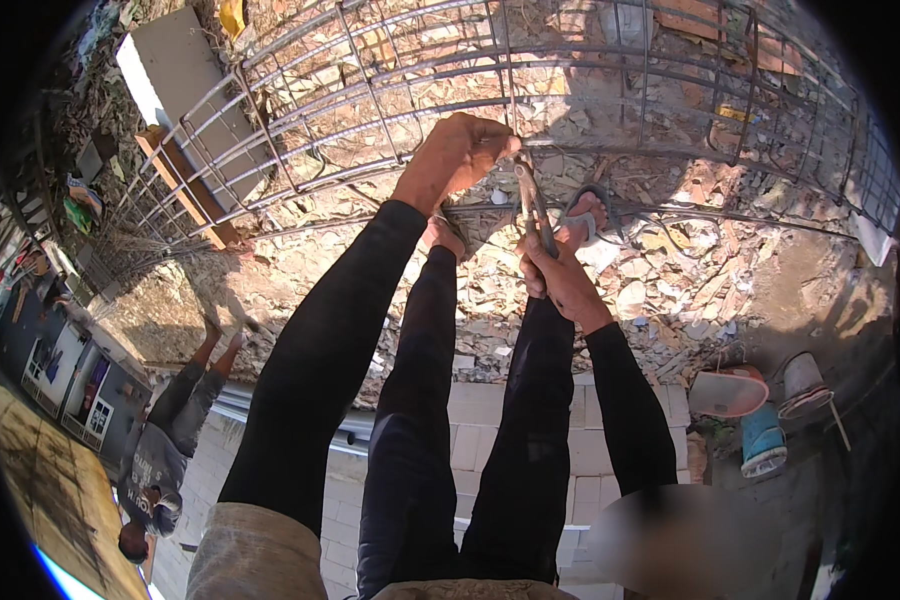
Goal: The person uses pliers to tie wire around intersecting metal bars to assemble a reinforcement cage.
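Note:
A long cage of steel reinforcing bars (390,120) curves across the upper part of the head view, with thin stirrups crossing its long bars. My left hand (460,155) is closed at the cage's near lower bar, its fingertips pinched beside a stirrup. Whatever those fingers hold is too small to make out. My right hand (562,280) grips the handles of a pair of pincers (530,200). The tool's head points up to the same bar, close to my left fingertips. Whether the jaws are on a wire cannot be seen.
Broken rubble (660,270) covers the ground around my sandalled feet. A pale board (185,80) and a wooden plank (185,190) lie at the cage's left end. Buckets, one blue (762,440), stand at right. Another person (160,455) is at the far left. Pale blocks (490,430) are below.

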Demonstrator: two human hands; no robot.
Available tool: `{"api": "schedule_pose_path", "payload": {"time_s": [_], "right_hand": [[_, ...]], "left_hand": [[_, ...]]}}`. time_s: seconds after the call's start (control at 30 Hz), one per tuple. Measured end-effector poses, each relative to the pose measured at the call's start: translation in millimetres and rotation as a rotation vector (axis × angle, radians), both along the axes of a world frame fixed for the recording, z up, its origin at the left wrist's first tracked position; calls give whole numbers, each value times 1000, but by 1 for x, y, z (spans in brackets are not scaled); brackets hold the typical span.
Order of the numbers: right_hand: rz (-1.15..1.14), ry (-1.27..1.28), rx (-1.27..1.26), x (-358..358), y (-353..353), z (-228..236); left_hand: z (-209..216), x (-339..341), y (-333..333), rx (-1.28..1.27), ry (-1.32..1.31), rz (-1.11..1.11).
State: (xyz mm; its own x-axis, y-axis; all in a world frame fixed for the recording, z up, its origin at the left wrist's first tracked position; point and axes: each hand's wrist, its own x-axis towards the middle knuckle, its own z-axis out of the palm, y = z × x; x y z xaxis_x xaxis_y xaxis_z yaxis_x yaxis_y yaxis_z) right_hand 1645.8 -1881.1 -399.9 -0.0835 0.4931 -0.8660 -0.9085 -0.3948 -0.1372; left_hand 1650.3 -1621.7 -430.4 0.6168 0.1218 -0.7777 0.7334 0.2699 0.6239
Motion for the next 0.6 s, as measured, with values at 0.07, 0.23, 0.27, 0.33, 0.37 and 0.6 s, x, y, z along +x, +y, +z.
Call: {"api": "schedule_pose_path", "payload": {"time_s": [0.07, 0.23, 0.27, 0.33, 0.37, 0.6], "right_hand": [[158, -377, -103, 5, 1, 3], [377, -1201, -311, 9, 9, 21], [368, -1037, -303, 10, 9, 20], [356, -871, -294, 11, 10, 15], [194, -448, -129, 11, 10, 11], [121, -189, 9, 8, 6, 7]], "left_hand": [[-1, 2, -1, 26, -25, -36], [24, 13, -9, 395, -97, -233], [30, 17, -9, 415, -10, -253], [25, 19, -8, 330, 34, -210], [23, 21, -8, 247, 76, -166], [26, 20, -16, 282, 32, -88]]}}
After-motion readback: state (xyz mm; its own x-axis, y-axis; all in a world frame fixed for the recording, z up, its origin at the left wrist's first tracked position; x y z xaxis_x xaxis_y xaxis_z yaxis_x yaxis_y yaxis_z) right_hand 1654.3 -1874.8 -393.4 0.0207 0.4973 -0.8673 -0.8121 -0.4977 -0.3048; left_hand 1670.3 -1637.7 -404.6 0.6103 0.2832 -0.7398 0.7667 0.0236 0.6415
